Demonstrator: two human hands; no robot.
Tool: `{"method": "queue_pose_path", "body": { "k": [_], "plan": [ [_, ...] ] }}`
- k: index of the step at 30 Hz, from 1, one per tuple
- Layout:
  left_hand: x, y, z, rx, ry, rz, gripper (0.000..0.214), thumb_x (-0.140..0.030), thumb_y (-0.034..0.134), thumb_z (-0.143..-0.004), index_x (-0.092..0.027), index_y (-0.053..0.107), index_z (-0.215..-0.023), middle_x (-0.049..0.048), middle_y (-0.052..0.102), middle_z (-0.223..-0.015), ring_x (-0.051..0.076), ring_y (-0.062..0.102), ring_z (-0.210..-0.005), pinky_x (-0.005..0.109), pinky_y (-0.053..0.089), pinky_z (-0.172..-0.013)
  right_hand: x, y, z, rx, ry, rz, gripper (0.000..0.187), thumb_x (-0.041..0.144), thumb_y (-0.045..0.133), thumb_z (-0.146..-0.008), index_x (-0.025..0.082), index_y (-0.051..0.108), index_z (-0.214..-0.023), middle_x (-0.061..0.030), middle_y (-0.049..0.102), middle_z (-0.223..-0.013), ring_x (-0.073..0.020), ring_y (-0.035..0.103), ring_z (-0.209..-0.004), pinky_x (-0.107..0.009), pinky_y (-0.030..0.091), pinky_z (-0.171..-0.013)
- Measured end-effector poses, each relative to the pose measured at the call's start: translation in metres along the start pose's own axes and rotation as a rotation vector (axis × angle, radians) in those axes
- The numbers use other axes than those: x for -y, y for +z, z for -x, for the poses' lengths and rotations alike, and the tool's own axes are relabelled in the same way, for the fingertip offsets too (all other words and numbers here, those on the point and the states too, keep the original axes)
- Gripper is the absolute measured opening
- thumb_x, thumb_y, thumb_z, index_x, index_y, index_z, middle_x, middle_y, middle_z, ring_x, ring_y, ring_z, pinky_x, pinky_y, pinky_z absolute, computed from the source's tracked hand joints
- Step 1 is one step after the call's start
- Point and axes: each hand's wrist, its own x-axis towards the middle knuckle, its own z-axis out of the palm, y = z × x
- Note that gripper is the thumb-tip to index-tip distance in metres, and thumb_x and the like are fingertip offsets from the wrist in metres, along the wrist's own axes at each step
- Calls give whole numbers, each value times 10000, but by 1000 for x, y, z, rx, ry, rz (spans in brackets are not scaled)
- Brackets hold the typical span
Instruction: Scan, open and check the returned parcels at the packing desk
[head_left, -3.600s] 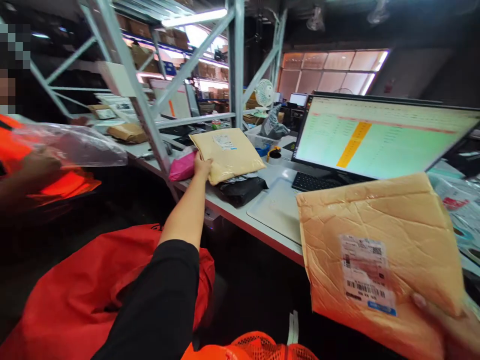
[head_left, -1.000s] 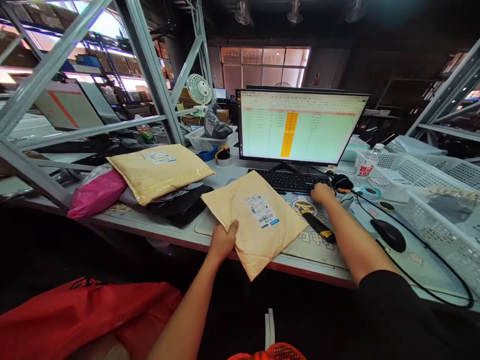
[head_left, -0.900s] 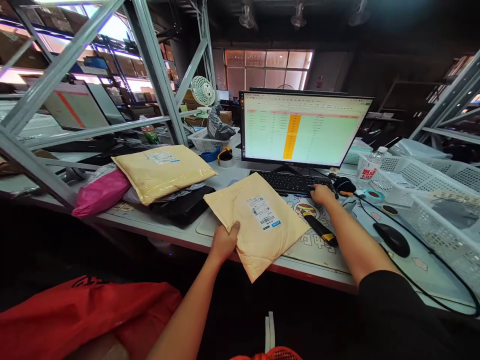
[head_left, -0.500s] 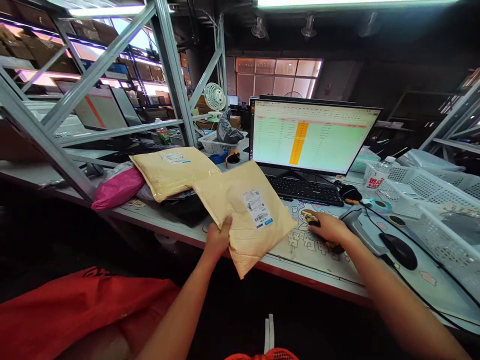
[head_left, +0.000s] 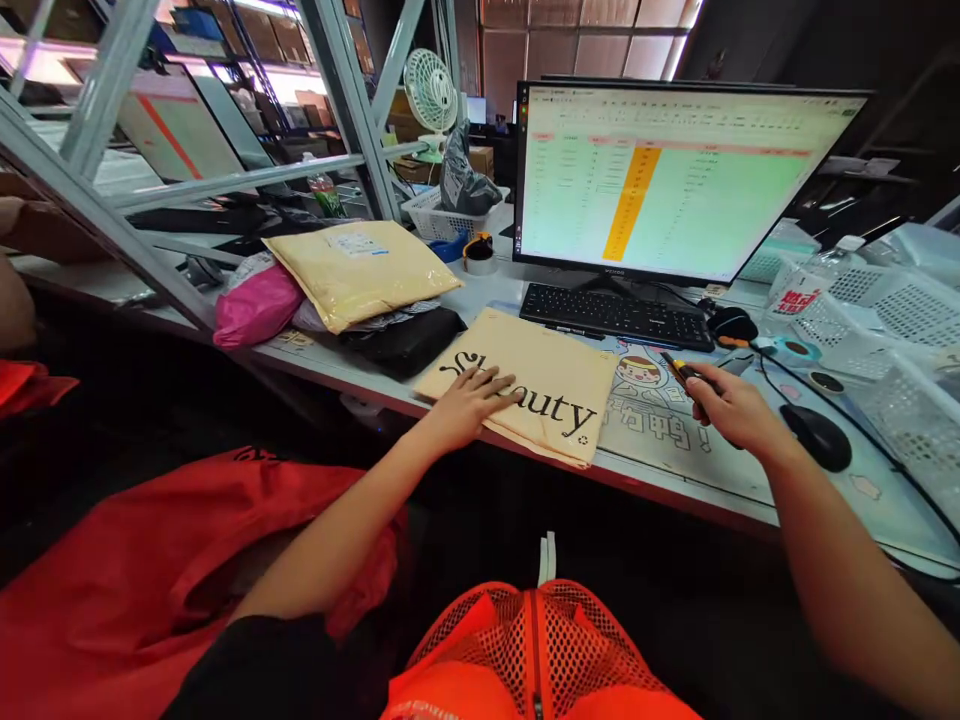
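A tan padded mailer (head_left: 541, 352) lies flat at the desk's front edge, its printed side with large black lettering facing up. My left hand (head_left: 474, 402) rests on it, fingers spread and covering part of the lettering. To the right, my right hand (head_left: 729, 405) is closed around a yellow and black utility knife (head_left: 679, 368), held over the desk mat with its tip towards the mailer. Left of the mailer, another padded mailer (head_left: 367, 270) with a white label sits on a pile with a black package (head_left: 409, 340) and a pink bag (head_left: 259, 308).
A monitor (head_left: 675, 190) and black keyboard (head_left: 615, 315) stand behind the mailer. A mouse (head_left: 817, 437), a cable, a plastic bottle (head_left: 802, 290) and white baskets (head_left: 915, 300) occupy the right. Metal rack bars (head_left: 247, 185) cross the left; a fan (head_left: 431, 90) stands at the back.
The mailer has turned over from its label side and now lies on the desk. My left hand has let go of its edge and flattened on top. My right hand has lifted the knife.
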Motion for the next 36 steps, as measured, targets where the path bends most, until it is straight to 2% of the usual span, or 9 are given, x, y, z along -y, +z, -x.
{"method": "queue_pose_path", "body": {
  "k": [3,6,8,11,17,21,26,31,36],
  "plan": [
    [-5,-15,13,-26,-151,-62,732,-65,582,-864,-306,528,-1553,98,426,-1671,391,289,-1585,634,185,-1278,6,-3,13,65,6,38,686,691,554,-914,208,645,-1393,-7,644,-624,-205,623,-570,-320,480,-581],
    [-53,-21,16,-66,-93,12,751,-316,735,-886,-247,471,-1585,132,403,-1680,422,277,-1579,597,213,-1280,17,-1,17,96,3,48,707,733,580,-873,196,672,-1323,-24,663,-660,-201,610,-564,-315,461,-559],
    [-92,-11,9,-128,11,105,833,-429,769,-880,-239,418,-1611,123,408,-1678,388,332,-1558,540,248,-1282,28,0,17,123,-38,47,628,701,560,-891,197,686,-1245,-37,683,-707,-202,617,-597,-311,465,-572],
    [-123,18,-5,-264,24,205,569,-230,671,-930,-214,572,-1490,125,553,-1570,325,470,-1470,510,308,-1254,46,-2,15,167,-215,127,440,574,527,-937,216,697,-1128,-58,732,-837,-217,655,-744,-314,497,-688],
    [-88,55,13,-275,89,338,539,-10,577,-788,-261,742,-1236,55,739,-1336,262,551,-1419,529,254,-1274,83,4,22,249,-417,503,383,544,504,-980,257,747,-1050,-72,772,-905,-229,661,-742,-320,432,-647],
    [-85,59,30,-297,91,386,455,-57,611,-825,-271,740,-1204,44,745,-1331,244,572,-1410,484,280,-1265,120,37,26,404,-570,761,459,653,556,-956,256,779,-899,-99,781,-883,-253,695,-761,-314,413,-613],
    [-94,65,33,-391,84,446,286,-99,619,-865,-255,745,-1069,42,776,-1258,228,631,-1334,460,349,-1217,153,79,25,518,-744,918,396,552,634,-945,203,815,-899,-147,784,-861,-291,734,-800,-335,458,-641],
    [-95,67,36,-388,47,493,215,-149,584,-913,-256,743,-1012,52,792,-1206,218,667,-1272,468,352,-1214,153,88,21,589,-828,946,476,557,567,-1001,154,816,-950,-183,782,-886,-326,749,-844,-364,484,-676],
    [-96,62,37,-430,79,486,222,-129,570,-919,-248,734,-1009,55,790,-1201,213,683,-1229,457,357,-1206,117,50,-21,546,-629,1084,394,499,636,-981,142,804,-991,-205,771,-961,-367,742,-935,-418,507,-771]
  ]
}}
